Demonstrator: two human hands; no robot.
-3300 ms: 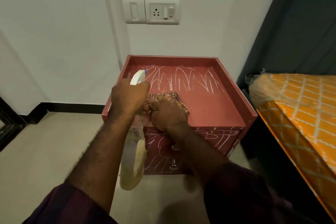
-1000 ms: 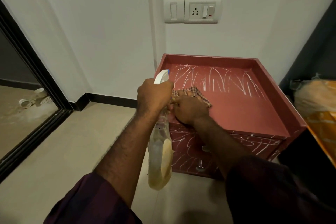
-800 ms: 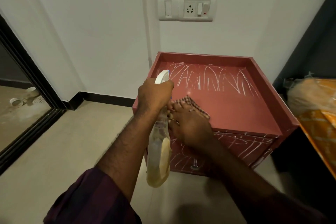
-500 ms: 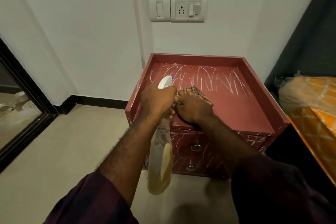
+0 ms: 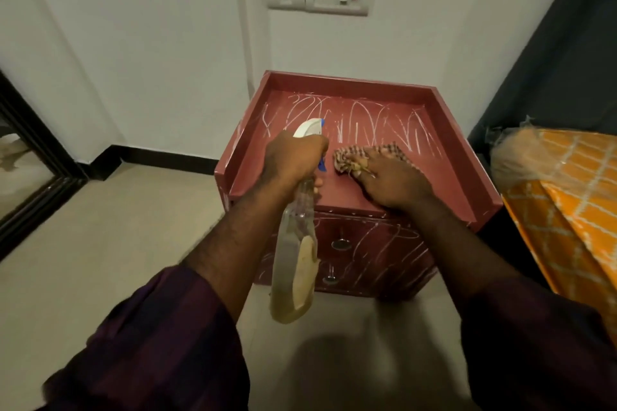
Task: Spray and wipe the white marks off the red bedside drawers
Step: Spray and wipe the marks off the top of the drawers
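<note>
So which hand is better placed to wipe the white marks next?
Right: the right hand holds the checked cloth on the drawer top, beside the white marks; the left hand grips the spray bottle.

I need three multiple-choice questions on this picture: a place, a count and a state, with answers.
1. Where does the checked cloth lie? A on the floor; B on top of the red drawers; C on the bed.
2. How many round knobs show on the drawer fronts? A two; B four; C none.
3. What is the left hand doing? A hanging empty; B gripping the spray bottle; C pulling a knob.
Answers: 1 B, the right hand holds it there; 2 A, one above the other; 3 B, its fingers wrap the bottle's neck.
</note>
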